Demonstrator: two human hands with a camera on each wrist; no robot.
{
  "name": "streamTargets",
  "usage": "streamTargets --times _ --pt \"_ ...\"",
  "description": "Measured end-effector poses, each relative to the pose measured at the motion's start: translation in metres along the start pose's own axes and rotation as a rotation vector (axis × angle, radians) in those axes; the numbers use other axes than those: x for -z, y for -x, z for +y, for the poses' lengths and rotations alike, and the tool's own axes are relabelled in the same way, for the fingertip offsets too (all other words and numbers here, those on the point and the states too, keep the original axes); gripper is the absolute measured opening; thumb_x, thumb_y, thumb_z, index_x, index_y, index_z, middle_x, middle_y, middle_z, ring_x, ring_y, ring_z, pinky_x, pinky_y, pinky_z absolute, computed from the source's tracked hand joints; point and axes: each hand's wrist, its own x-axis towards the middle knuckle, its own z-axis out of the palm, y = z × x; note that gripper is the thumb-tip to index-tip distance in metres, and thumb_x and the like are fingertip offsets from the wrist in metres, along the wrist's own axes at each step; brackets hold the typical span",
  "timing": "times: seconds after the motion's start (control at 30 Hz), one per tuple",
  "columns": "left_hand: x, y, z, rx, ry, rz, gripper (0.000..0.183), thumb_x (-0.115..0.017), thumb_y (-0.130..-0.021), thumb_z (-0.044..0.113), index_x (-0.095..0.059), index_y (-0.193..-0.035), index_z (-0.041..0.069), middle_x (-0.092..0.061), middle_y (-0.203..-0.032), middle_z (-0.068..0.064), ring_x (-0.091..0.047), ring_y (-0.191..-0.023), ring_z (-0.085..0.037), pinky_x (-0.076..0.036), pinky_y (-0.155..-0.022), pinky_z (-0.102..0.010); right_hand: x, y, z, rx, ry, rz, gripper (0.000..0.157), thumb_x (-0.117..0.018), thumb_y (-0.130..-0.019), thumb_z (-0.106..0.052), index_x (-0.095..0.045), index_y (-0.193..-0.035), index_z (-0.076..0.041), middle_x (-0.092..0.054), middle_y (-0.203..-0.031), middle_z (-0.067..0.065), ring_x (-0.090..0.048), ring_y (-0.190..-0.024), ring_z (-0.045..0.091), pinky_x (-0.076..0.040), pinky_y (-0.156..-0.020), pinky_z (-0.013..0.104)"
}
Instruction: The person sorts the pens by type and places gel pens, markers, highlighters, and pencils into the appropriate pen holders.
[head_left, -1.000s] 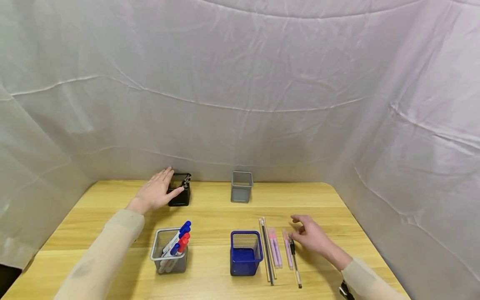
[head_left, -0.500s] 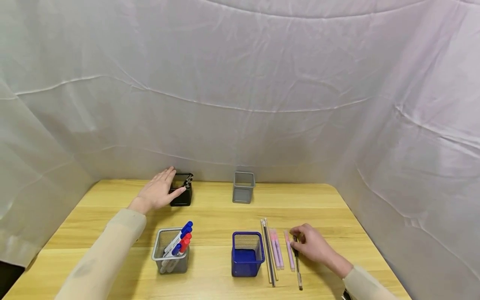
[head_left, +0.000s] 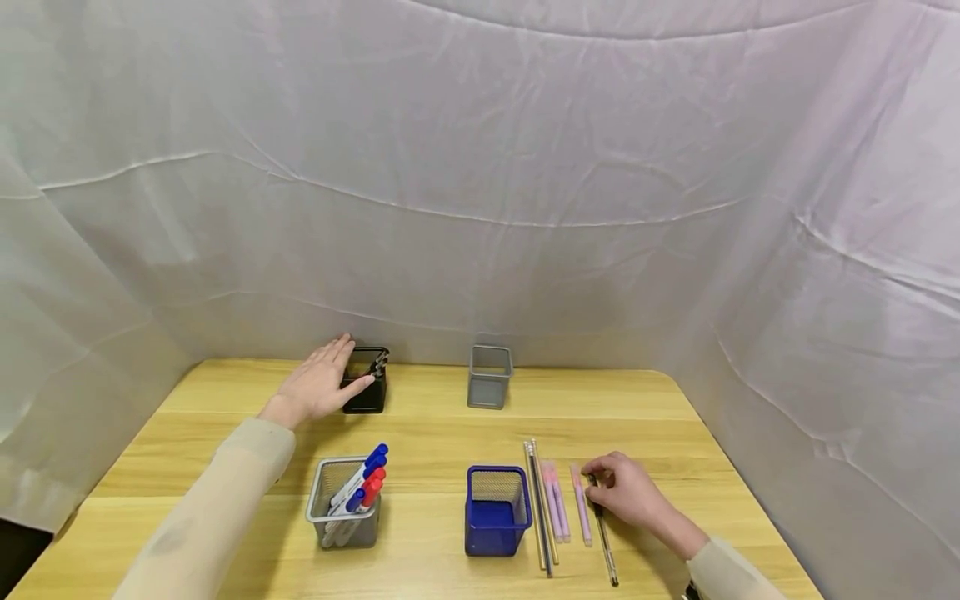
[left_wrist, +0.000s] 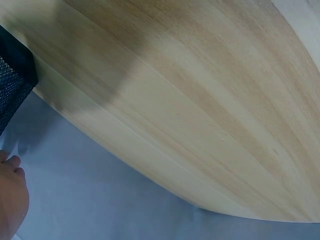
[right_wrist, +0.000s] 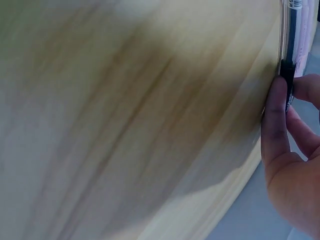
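Observation:
My right hand pinches the black-grip end of a clear-barrelled pen between thumb and fingers, right of the row of writing tools. The right wrist view shows the pen's black part between the fingertips. At the back left, my left hand lies against the left side of a black pen holder, fingers straight and thumb across its front. Several black pens lean inside it. In the left wrist view, part of the left hand and the holder's mesh corner show at the left edge.
A blue mesh pen holder stands beside several pencils and pink-purple pens on the wooden table. A silver holder contains blue and red markers. Another grey holder stands near the back curtain.
My right hand has come down onto the black pen and pinches its upper end; the pen's lower end has swung slightly right. The left hand stays at the black holder.

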Motion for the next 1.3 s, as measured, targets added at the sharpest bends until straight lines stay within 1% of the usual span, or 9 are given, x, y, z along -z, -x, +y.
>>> streamTargets --times 0.17,0.33,0.43,0.57,0.7,0.8,0.97,1.2,1.3 --pt "0.000 -0.001 0.001 -0.001 0.005 0.010 0.095 -0.034 -0.106 0.067 -0.021 -0.161 -0.010 -0.014 -0.169 -0.030 -0.016 -0.156 -0.046 -0.015 -0.128 -0.057 0.002 0.000 0.000 -0.022 -0.040 -0.004 0.025 -0.079 -0.085 -0.004 -0.076 -0.110 -0.006 -0.065 -0.105 0.007 -0.060 -0.083 0.016 -0.054 -0.067 0.025" --pt "0.000 0.000 0.002 -0.007 0.008 0.022 0.094 -0.036 -0.106 0.065 -0.023 -0.160 -0.011 -0.017 -0.168 -0.031 -0.018 -0.156 -0.047 -0.016 -0.128 -0.057 0.004 0.003 0.001 -0.029 -0.122 -0.026 0.026 -0.077 -0.086 -0.002 -0.074 -0.112 0.000 -0.064 -0.110 0.014 -0.063 -0.078 0.018 -0.058 -0.060 0.026" --pt "0.000 0.000 0.003 -0.007 0.011 0.023 0.094 -0.037 -0.106 0.064 -0.023 -0.160 -0.011 -0.017 -0.168 -0.031 -0.018 -0.156 -0.047 -0.016 -0.128 -0.057 0.004 0.003 0.001 -0.041 -0.134 -0.011 0.027 -0.078 -0.086 0.000 -0.073 -0.113 0.000 -0.064 -0.110 0.014 -0.062 -0.076 0.017 -0.057 -0.059 0.026" --pt "0.000 -0.001 0.003 -0.003 0.018 0.021 0.095 -0.036 -0.106 0.066 -0.022 -0.160 -0.011 -0.016 -0.169 -0.030 -0.017 -0.156 -0.046 -0.016 -0.128 -0.057 0.006 0.002 -0.002 -0.050 -0.107 0.036 0.028 -0.078 -0.085 0.000 -0.074 -0.112 -0.003 -0.065 -0.109 0.011 -0.060 -0.077 0.015 -0.054 -0.059 0.024" --pt "0.000 -0.002 0.002 0.000 0.018 0.022 0.095 -0.036 -0.106 0.066 -0.022 -0.161 -0.010 -0.016 -0.169 -0.030 -0.017 -0.156 -0.046 -0.016 -0.128 -0.056 0.008 0.001 -0.006 -0.053 -0.128 0.069 0.030 -0.076 -0.085 0.003 -0.074 -0.114 -0.002 -0.066 -0.114 0.012 -0.061 -0.078 0.015 -0.056 -0.057 0.025" --pt "0.000 -0.001 0.002 0.001 0.017 0.023 0.094 -0.037 -0.106 0.066 -0.022 -0.161 -0.010 -0.016 -0.169 -0.030 -0.017 -0.156 -0.046 -0.016 -0.128 -0.056 0.011 0.000 -0.009 -0.037 -0.160 0.080 0.032 -0.074 -0.086 0.004 -0.073 -0.117 0.000 -0.066 -0.117 0.014 -0.063 -0.077 0.015 -0.058 -0.056 0.026" --pt "0.000 0.000 0.002 0.005 0.017 0.020 0.094 -0.036 -0.106 0.066 -0.022 -0.161 -0.010 -0.016 -0.169 -0.029 -0.017 -0.156 -0.045 -0.016 -0.128 -0.056 0.017 -0.002 -0.015 0.013 -0.206 0.101 0.034 -0.072 -0.088 0.005 -0.071 -0.122 0.003 -0.065 -0.120 0.018 -0.066 -0.077 0.014 -0.061 -0.059 0.027" --pt "0.001 0.000 0.003 0.005 0.018 0.025 0.095 -0.037 -0.106 0.066 -0.023 -0.161 -0.010 -0.017 -0.169 -0.030 -0.017 -0.156 -0.046 -0.016 -0.128 -0.057 0.024 -0.008 -0.021 0.079 -0.177 0.176 0.034 -0.074 -0.089 0.003 -0.071 -0.123 -0.002 -0.066 -0.121 0.017 -0.067 -0.079 0.011 -0.056 -0.054 0.027" --pt "0.001 0.001 0.003 0.008 0.014 0.023 0.095 -0.036 -0.106 0.066 -0.023 -0.161 -0.010 -0.016 -0.169 -0.029 -0.017 -0.156 -0.045 -0.016 -0.128 -0.056 0.025 -0.009 -0.026 0.111 -0.183 0.209 0.034 -0.075 -0.089 0.002 -0.071 -0.123 -0.002 -0.067 -0.120 0.017 -0.067 -0.079 0.011 -0.056 -0.055 0.026"
